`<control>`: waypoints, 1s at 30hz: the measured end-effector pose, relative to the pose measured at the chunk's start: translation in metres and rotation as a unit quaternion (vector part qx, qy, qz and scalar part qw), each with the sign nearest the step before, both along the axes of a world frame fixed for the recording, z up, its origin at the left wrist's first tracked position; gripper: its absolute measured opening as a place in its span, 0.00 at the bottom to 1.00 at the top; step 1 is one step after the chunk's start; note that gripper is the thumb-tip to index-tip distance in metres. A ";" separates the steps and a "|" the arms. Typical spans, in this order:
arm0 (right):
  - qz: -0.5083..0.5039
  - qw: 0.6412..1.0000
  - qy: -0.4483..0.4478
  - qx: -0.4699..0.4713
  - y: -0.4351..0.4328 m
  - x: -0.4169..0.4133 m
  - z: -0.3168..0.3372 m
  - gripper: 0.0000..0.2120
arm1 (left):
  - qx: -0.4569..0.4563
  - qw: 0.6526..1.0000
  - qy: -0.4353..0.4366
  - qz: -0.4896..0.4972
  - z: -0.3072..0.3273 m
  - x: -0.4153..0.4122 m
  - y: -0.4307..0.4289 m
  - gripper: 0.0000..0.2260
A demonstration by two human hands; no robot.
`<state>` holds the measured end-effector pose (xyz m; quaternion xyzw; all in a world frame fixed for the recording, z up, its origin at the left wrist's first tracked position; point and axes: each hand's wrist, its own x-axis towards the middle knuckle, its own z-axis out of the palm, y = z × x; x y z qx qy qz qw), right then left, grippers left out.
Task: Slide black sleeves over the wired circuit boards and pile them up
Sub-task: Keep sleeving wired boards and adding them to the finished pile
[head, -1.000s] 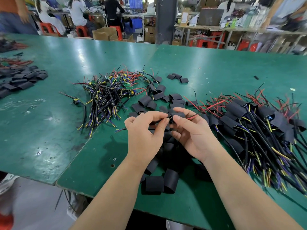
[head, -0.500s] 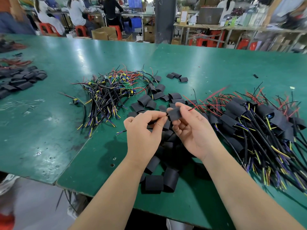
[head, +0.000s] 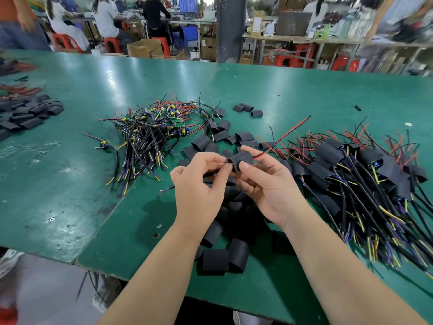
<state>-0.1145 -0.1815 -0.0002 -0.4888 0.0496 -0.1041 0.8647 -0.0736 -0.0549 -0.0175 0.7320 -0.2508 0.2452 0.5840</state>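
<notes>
My right hand (head: 269, 184) pinches a black sleeve (head: 241, 160) above the table's middle. Red and black wires (head: 288, 132) stick out of the sleeve toward the upper right. My left hand (head: 199, 184) pinches the black cable (head: 210, 172) that leaves the sleeve's left end; the board itself is hidden inside. A heap of bare wired boards (head: 152, 134) lies to the left. The pile of sleeved boards (head: 356, 170) lies to the right. Loose empty sleeves (head: 220, 256) are scattered under and in front of my hands.
The green table (head: 304, 95) has a seam and a front edge close to my arms. Another batch of black sleeves (head: 28, 113) sits at the far left. A small group of sleeves (head: 248, 110) lies further back. People sit at benches behind.
The sleeve has slid further over the board, and the red and black wires now poke out its right end. Both hands have risen slightly.
</notes>
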 end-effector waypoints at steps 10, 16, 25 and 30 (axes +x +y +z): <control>-0.248 0.960 -0.062 0.114 -0.067 -0.021 0.063 0.06 | -0.039 0.997 0.050 0.032 -0.008 0.012 0.002 0.06; -0.453 0.803 0.037 -0.384 -0.110 -0.048 0.093 0.07 | -0.016 0.995 0.089 0.051 -0.011 0.015 0.002 0.04; -0.422 0.620 0.225 -0.623 -0.080 -0.027 0.039 0.21 | 0.144 0.977 0.152 0.049 -0.005 0.033 0.013 0.11; -0.360 0.645 0.136 -0.660 -0.050 -0.015 0.011 0.16 | 0.372 0.897 0.177 0.164 0.027 0.100 0.041 0.17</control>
